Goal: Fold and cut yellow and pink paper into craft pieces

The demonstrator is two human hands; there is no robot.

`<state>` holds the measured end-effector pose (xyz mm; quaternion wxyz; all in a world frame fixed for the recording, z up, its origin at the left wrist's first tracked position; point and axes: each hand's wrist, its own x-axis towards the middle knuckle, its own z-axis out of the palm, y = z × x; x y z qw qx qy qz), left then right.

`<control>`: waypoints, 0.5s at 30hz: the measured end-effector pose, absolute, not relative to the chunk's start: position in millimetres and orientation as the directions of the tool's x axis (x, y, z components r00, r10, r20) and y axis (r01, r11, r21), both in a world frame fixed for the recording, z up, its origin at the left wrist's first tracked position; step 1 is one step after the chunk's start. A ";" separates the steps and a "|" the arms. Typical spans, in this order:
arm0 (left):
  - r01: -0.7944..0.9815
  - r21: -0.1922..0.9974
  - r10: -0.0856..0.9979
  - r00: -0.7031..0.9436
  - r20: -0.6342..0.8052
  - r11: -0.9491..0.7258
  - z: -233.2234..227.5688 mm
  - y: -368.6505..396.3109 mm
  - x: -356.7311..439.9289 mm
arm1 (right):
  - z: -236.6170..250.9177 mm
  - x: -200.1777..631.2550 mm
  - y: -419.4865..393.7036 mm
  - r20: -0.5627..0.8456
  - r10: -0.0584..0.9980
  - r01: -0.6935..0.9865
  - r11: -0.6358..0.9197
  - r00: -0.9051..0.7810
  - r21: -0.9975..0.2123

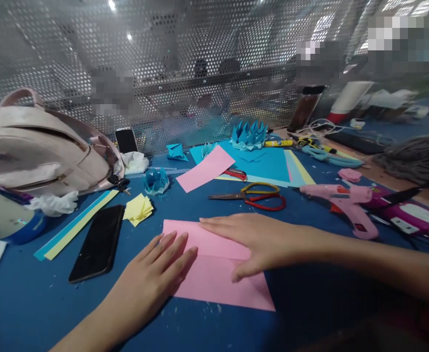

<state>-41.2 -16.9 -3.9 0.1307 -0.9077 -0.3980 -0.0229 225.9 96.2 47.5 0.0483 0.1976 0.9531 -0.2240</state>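
A sheet of pink paper (217, 278) lies on the blue table in front of me, its far part folded over toward me. My left hand (163, 264) rests on the sheet's left side with fingers stretched out. Flat along the folded far edge lies my right hand (251, 239), its thumb apart from the fingers. Just beyond the sheet are scissors (253, 196) with yellow and red handles. A pink paper strip (206, 168) lies farther back, partly over blue paper sheets (269, 164).
On the left are a phone (97, 243), yellow paper squares (138, 209), paper strips (77, 225) and a pale backpack (34, 146). A pink glue gun (342, 198) lies right. Folded blue paper pieces (249, 135) stand before a perforated metal screen (185, 63).
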 end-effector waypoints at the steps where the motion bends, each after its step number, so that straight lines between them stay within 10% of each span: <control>1: 0.726 -0.217 0.713 0.685 0.149 -0.652 -3.4 -16.3 -42.0 | 45.8 224.4 94.8 -0.185 0.343 0.389 0.834 -0.921 -0.390; 15: 0.615 0.181 0.627 0.779 0.010 -0.767 2.3 -20.8 -2.1 | 54.1 193.8 106.5 0.055 0.392 0.390 0.919 -0.918 -0.050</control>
